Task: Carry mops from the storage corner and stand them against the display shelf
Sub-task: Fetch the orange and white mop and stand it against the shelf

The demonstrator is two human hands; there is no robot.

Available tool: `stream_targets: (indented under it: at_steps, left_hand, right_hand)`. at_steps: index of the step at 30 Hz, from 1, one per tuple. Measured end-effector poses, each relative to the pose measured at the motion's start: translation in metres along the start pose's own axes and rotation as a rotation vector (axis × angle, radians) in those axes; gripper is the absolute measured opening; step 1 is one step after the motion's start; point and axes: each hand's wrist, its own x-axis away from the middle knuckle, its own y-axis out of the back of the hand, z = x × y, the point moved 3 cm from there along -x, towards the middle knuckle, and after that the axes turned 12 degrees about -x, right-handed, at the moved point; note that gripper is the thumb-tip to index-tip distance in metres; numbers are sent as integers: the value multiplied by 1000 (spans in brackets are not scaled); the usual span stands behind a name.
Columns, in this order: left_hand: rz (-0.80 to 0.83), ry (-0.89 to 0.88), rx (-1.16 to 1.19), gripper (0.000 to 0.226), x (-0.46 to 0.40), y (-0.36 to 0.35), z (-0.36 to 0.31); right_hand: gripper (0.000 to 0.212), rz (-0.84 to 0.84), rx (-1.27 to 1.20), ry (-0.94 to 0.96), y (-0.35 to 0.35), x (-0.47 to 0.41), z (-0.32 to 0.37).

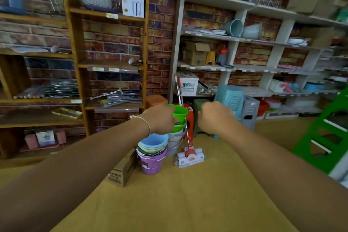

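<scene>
- Mop [185, 137]: one, at frame centre, upright; its white sponge head sits on the tan floor [178, 198] and its pole top leans on the grey shelf [177, 43].
- Left hand [160, 119], with a bracelet at the wrist, and right hand [214, 117]: two, stretched forward at mid-frame, either side of the pole. Both have curled fingers; neither touches the mop, and I cannot tell whether the left touches the green bucket [178, 112] beside it.
- Buckets: two stacks just left of the mop head, the green-topped one behind and a blue-over-purple stack [152, 153] in front.
- Box [123, 170]: one, on the floor left of the buckets.
- Stools [232, 100]: several, in a row right of the pole.
- Shelves: the grey one at right and a wooden unit [75, 58] at left.
- Open floor fills the lower frame; a green rack [327, 137] crowds the right edge.
</scene>
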Motion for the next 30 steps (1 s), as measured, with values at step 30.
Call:
stream_targets:
  at_steps: [30]
  left_hand:
    - [62, -240, 56, 33, -476, -115, 18]
  right_hand:
    - [21, -47, 21, -195, -95, -393, -181]
